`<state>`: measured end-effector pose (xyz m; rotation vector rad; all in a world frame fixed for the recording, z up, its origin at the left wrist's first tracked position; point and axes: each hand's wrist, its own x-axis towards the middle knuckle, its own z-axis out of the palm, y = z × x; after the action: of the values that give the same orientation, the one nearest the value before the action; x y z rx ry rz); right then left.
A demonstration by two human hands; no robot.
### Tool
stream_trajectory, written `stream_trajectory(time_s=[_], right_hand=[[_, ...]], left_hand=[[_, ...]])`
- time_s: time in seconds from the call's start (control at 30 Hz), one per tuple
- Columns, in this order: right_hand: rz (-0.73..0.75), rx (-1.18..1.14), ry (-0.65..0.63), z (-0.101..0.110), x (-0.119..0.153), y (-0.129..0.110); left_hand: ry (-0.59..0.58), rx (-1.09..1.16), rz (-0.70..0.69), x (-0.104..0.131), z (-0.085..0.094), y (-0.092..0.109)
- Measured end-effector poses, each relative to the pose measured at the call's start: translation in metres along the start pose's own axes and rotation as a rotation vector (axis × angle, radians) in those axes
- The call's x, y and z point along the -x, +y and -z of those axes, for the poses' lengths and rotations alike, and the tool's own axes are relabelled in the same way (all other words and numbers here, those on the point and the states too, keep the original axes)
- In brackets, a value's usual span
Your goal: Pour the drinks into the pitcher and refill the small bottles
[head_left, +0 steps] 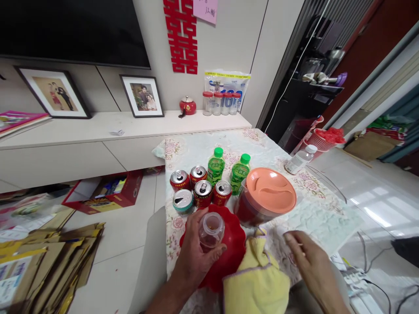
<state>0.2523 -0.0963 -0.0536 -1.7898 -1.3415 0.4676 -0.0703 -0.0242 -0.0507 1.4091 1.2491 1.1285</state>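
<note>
My left hand (196, 253) is closed around a small clear plastic jar (211, 230), its round open mouth facing me. It is held over a red scalloped bowl (234, 248). Off to the right of a yellow cloth (258, 279), my right hand (306, 257) has its fingers bent together. At their tips is a pale, blurred patch; what it is, I cannot make out. Just behind the bowl stand several drink cans (202, 192) and two green-capped bottles (215, 165). A clear tub with an orange divided lid (271, 189) is beside them.
A flowered cloth covers the table (178, 150). Near its right side stands a white-capped bottle (300, 159). The white cabinet (176, 123) behind bears framed photos, a red pot (187, 106) and red-lidded jars (216, 104). Flattened cardboard (55, 261) lies on the floor at left.
</note>
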Motion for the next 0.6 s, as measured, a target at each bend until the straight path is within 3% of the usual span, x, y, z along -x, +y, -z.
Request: stream_trajectory(time_s=[0.07,0.13,0.33,0.5,0.6], right_hand=[[-0.061,-0.096,0.163,0.007,-0.021,0.010],[-0.075,-0.264,0.232,0.006,-0.040,0.015],[0.027,-0.729,0.225,-0.013,-0.079,0.006],[0.125,-0.876,0.134,-0.023,-0.104,0.017],[0.120,-0.925,0.169,-0.031,-0.115,0.030]], left_hand=[[0.032,-0.035,-0.018,0.000,0.000,0.000],[0.036,-0.045,-0.014,-0.001,0.000,0.001],[0.072,0.015,0.085,-0.001,-0.001,0.002],[0.047,0.016,0.113,-0.001,-0.002,0.009],[0.021,0.045,0.092,-0.001,-0.004,0.013]])
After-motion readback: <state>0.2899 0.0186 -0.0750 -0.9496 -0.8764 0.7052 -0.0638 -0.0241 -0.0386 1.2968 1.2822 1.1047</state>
